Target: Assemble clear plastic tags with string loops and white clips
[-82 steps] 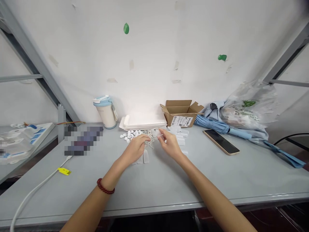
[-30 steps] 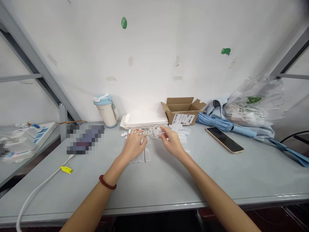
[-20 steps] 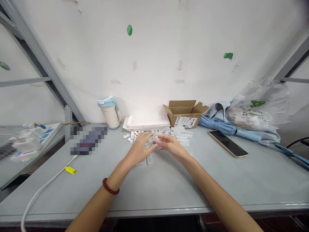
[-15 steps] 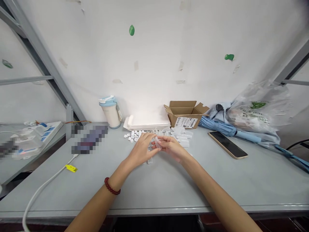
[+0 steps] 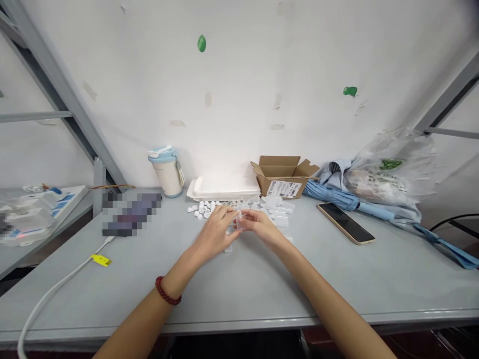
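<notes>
Between the fingertips of both hands, above the grey table (image 5: 258, 294), is a small clear plastic bottle (image 5: 239, 223). My left hand (image 5: 212, 230) is closed on it from the left, thumb below and fingers over the top. From the right, my right hand (image 5: 264, 228) pinches the same bottle. Its upper end is partly hidden by the fingers. Small white caps (image 5: 202, 209) lie in a heap just beyond my left hand. More clear plastic bottles (image 5: 280, 219) lie on their sides beyond my right hand. Another clear piece (image 5: 228, 248) rests under my left thumb.
At the back stand a cream cup with a blue lid (image 5: 167, 172), a stack of white sheets (image 5: 224, 188) and an open cardboard box (image 5: 284, 179). A phone (image 5: 346, 223), a blue umbrella (image 5: 331, 194) and a plastic bag (image 5: 392, 164) lie right. A white cable (image 5: 62, 283) runs left.
The bottle has turned to stand more upright between my fingers. Both hands keep their hold on it. The whole view has shifted slightly.
</notes>
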`<state>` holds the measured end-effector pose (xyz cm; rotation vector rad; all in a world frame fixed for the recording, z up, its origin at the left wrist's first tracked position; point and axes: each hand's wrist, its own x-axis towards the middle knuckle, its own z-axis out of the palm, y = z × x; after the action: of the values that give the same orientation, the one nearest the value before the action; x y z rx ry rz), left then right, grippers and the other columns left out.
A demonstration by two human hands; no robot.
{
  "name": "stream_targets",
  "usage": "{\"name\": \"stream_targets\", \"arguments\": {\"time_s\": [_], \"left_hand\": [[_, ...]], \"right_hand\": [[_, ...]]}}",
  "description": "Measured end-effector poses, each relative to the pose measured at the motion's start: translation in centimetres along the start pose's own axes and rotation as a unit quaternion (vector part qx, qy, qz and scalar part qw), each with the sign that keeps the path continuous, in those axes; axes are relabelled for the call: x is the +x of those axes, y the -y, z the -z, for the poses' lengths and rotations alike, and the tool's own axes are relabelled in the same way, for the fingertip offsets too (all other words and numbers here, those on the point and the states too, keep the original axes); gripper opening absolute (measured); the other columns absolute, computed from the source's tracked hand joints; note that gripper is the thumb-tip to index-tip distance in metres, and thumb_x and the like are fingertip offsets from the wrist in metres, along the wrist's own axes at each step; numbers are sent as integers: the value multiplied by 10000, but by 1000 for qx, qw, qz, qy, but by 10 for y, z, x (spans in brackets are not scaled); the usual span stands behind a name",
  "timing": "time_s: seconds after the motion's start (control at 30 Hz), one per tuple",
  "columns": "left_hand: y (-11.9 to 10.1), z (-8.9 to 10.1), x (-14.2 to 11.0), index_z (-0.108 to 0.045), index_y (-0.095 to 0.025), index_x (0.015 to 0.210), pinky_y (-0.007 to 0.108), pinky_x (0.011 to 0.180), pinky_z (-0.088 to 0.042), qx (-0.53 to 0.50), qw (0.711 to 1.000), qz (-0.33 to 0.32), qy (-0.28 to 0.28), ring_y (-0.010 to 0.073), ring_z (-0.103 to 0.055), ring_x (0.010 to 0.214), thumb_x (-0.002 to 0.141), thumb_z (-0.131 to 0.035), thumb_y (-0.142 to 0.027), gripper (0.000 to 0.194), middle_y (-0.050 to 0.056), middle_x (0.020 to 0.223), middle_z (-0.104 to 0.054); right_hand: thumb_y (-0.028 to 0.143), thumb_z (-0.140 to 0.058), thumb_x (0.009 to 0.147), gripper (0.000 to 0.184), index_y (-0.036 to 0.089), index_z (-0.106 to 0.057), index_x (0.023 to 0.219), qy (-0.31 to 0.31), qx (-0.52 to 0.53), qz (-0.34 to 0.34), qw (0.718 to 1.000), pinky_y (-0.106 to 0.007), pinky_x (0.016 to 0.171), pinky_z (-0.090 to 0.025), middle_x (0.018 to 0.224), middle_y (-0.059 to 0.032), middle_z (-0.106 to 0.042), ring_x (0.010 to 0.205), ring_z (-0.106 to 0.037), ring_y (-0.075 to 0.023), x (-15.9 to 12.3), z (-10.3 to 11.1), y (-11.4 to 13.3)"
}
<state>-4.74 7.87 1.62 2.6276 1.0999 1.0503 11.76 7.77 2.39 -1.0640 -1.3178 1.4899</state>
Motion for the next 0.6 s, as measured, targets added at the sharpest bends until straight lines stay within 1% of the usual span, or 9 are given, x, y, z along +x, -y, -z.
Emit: {"name": "stream_targets", "arguments": {"time_s": [0.13, 0.2, 0.33, 0.4, 0.5, 0.6], "left_hand": [[3, -1, -2, -567, -208, 1127, 442, 875, -476, -9, 1000, -12, 11, 252, -508, 1029, 837, -569, -193, 290, 89, 1063, -582], [4, -1, -3, -559, -207, 1149, 457, 892, -470, -11, 1000, -8, 10, 259, -507, 1050, 841, -563, -206, 308, 95, 1087, -579], [7, 2, -3, -521, -224, 1223, 473, 928, -455, -15, 1000, 10, 7, 279, -483, 1120, 809, -616, -264, 427, 102, 1197, -544], [8, 3, -3, -508, -231, 1241, 481, 950, -441, -16, 1000, 11, 14, 284, -475, 1140, 789, -641, -273, 473, 101, 1228, -534], [8, 5, -3, -501, -222, 1242, 481, 954, -436, -17, 999, 14, 29, 284, -470, 1144, 781, -650, -263, 486, 105, 1241, -532], [5, 6, -2, -511, -211, 1209, 469, 946, -437, -19, 999, 13, 44, 279, -469, 1137, 781, -643, -236, 449, 101, 1230, -543]], "right_hand": [[286, -636, 672, 174, 153, -643, 784, -36, -91, 12, 995, -280, 684, -449, 760, -13, -601, 703, -532, -137, 3, 1, -4], [286, -635, 658, 147, 151, -609, 712, -46, -108, 19, 993, -276, 664, -440, 710, 2, -551, 680, -502, -130, 4, 3, -5], [293, -646, 628, 163, 152, -579, 675, -26, -75, 13, 997, -272, 664, -440, 688, 13, -506, 678, -491, -128, 4, 4, -3], [288, -655, 619, 166, 151, -579, 677, -29, -61, 5, 998, -273, 669, -443, 682, 14, -501, 674, -493, -127, 2, 4, -1], [268, -659, 623, 147, 151, -591, 679, -23, -47, -9, 999, -273, 683, -444, 682, 14, -507, 673, -500, -124, 0, 3, 2], [262, -663, 625, 139, 149, -614, 691, 8, -32, -30, 999, -276, 704, -442, 697, 5, -533, 685, -514, -124, -2, 4, 4]]}}
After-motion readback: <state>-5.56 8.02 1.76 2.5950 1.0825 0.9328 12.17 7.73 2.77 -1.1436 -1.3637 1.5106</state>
